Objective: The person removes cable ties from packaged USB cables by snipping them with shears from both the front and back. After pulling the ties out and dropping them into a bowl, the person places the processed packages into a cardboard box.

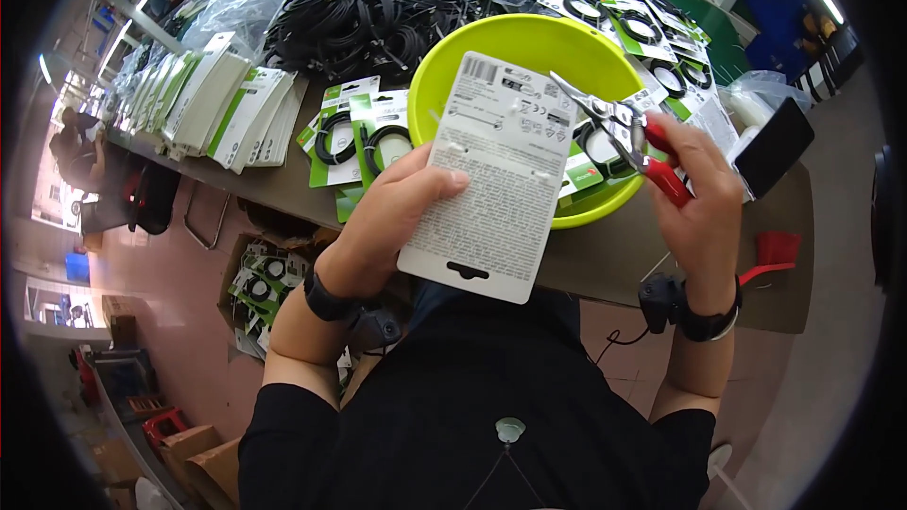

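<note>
Head cam: over on the far left, a row of green-and-white cards (250, 118) is lined up on the table (590, 260). Next, the left hand (392, 212) has thumb and fingers pinched on a white printed card (491, 203), held tilted on the near side of the lime tub (515, 30). Then the right hand (704, 208) is wrapped around red-handled pliers (619, 127), with a black-screened phone (777, 146) further right.

both hands (397, 212) (701, 203) curl in a grip, well apart.
</note>
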Demonstrator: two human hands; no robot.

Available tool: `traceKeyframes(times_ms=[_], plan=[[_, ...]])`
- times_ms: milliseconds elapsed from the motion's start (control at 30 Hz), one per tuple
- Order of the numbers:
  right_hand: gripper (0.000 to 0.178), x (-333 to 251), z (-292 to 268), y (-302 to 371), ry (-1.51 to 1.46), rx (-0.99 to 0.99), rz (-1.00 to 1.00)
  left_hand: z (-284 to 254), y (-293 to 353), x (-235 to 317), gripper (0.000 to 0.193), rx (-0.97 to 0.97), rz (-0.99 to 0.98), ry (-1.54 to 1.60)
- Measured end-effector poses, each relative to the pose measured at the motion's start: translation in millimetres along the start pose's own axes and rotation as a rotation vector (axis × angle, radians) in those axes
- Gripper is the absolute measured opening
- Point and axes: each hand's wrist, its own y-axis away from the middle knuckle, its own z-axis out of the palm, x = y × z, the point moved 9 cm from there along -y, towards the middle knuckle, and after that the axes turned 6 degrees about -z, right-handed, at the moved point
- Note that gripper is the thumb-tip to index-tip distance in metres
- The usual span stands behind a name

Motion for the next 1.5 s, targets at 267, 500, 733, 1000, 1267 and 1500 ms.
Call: traceKeyframes(times_ms=[267,500,733,1000,1267,1500], plan=[[0.046,-43,-2,-2,0.222,0.066,-0.25,16,3,1,0.045,-0.052,-0.024,0.0],[0.046,-51,2,-3,0.297,0.047,-0.286,22,3,-2,0.046,-0.093,-0.041,-0.048],[0.047,-53,4,-6,0.349,0.021,-0.304,21,1,0,0.046,-0.091,-0.007,-0.102],[0.036,28,11,17,-0.766,0.208,0.38,18,8,16,0.045,-0.079,0.087,-0.095],[0.04,-1,73,17,-1.986,0.175,0.612,50,49,88,0.043,0.009,1.208,-1.117],[0.046,-5,87,10,-1.652,0.311,0.543,20,-3,53,0.04,-0.25,0.535,0.34]])
